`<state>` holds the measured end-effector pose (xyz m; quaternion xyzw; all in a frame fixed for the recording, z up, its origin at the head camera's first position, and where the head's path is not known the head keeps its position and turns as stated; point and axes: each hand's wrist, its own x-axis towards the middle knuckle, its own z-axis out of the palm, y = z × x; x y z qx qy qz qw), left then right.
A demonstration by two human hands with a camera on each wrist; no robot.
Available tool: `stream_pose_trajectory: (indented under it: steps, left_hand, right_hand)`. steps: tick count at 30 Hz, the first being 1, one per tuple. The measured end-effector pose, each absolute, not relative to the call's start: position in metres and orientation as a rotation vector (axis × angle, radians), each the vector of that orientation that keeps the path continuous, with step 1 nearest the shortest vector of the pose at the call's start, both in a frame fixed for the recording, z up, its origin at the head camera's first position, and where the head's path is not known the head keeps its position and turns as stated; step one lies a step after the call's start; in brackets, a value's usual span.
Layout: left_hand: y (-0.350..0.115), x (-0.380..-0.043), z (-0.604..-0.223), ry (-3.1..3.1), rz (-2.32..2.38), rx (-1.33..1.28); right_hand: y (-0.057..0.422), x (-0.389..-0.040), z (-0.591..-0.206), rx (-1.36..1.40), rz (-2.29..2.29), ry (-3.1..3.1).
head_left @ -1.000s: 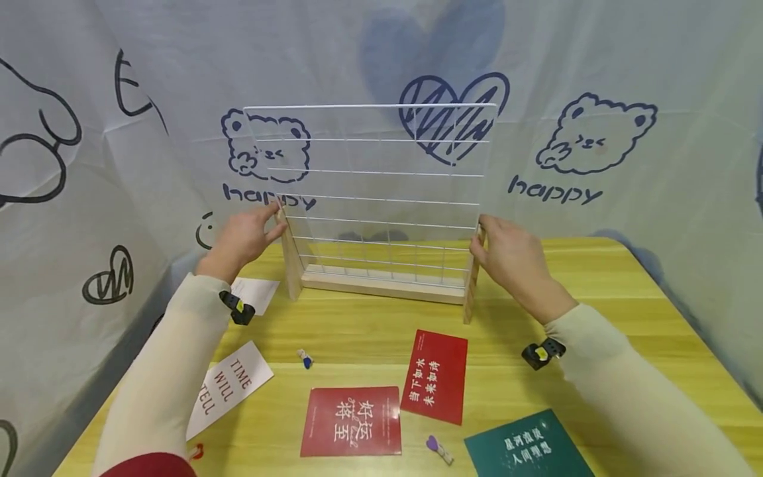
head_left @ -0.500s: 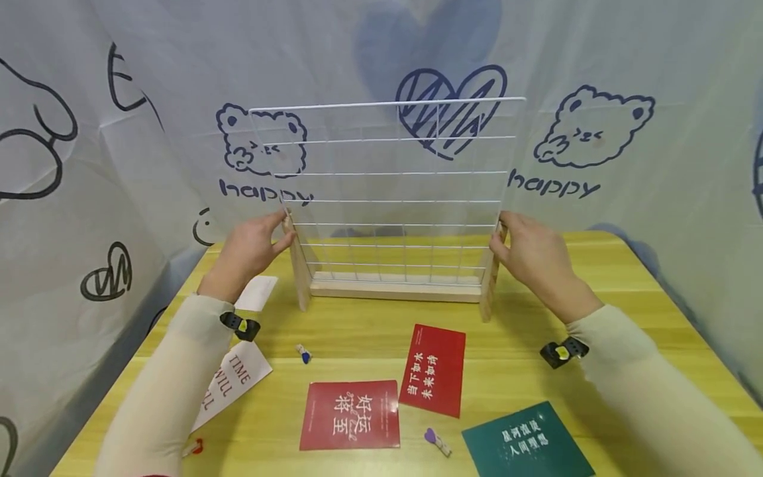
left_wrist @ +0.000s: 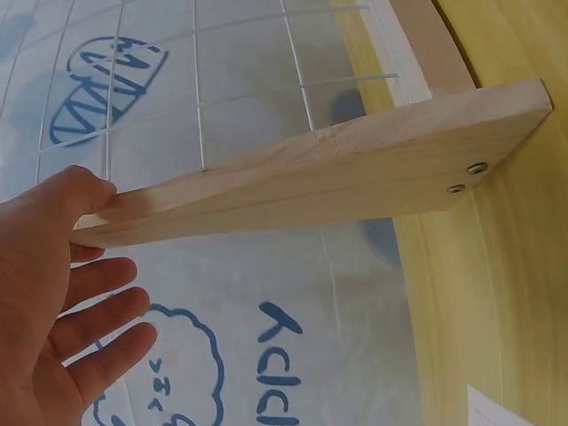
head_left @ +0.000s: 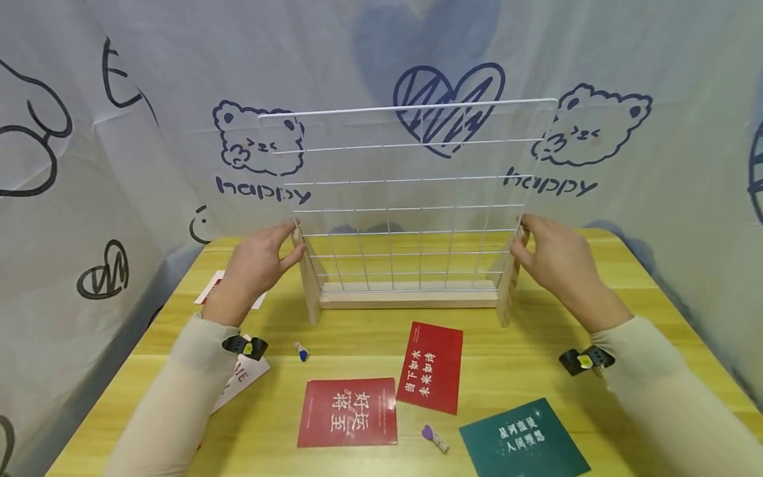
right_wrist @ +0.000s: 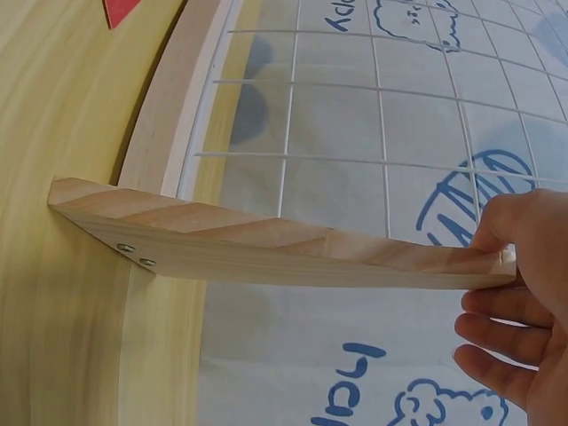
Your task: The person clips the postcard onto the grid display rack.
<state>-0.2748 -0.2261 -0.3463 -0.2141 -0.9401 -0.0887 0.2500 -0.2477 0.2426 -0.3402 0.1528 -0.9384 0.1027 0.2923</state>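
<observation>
A white wire grid panel (head_left: 420, 177) stands upright in a pale wooden base (head_left: 408, 300) with a tapering board at each end. My left hand (head_left: 260, 260) pinches the top of the left end board (left_wrist: 293, 186) between thumb and index finger; its other fingers stretch out below. At the opposite side, my right hand (head_left: 563, 262) pinches the top of the right end board (right_wrist: 293, 247) in the same way. Two screw heads show low on each board in the wrist views. The base is close over the yellow table, level from end to end in the head view.
Before the stand lie two red cards (head_left: 348, 412) and a dark green card (head_left: 524, 438). A purple heart clothespin (head_left: 435, 438) and a blue one (head_left: 302, 352) lie nearby. White cards (head_left: 243, 381) are partly covered by the left arm. A drawn-on cloth (head_left: 357, 53) hangs behind the yellow table (head_left: 596, 291).
Both hands have brought the grid stand nearer and to the right, turning it from a slant to nearly square with the view. The grips on both end boards stay the same.
</observation>
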Motion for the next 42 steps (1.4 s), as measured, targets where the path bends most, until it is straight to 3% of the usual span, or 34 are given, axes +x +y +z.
stream_pose_trajectory:
  steps: [42]
  left_hand:
    - [-0.213,-0.231,-0.348,-2.549,-0.263,-0.657]
  right_hand:
    - [0.281,-0.208,-0.349,0.517,0.490,-2.552]
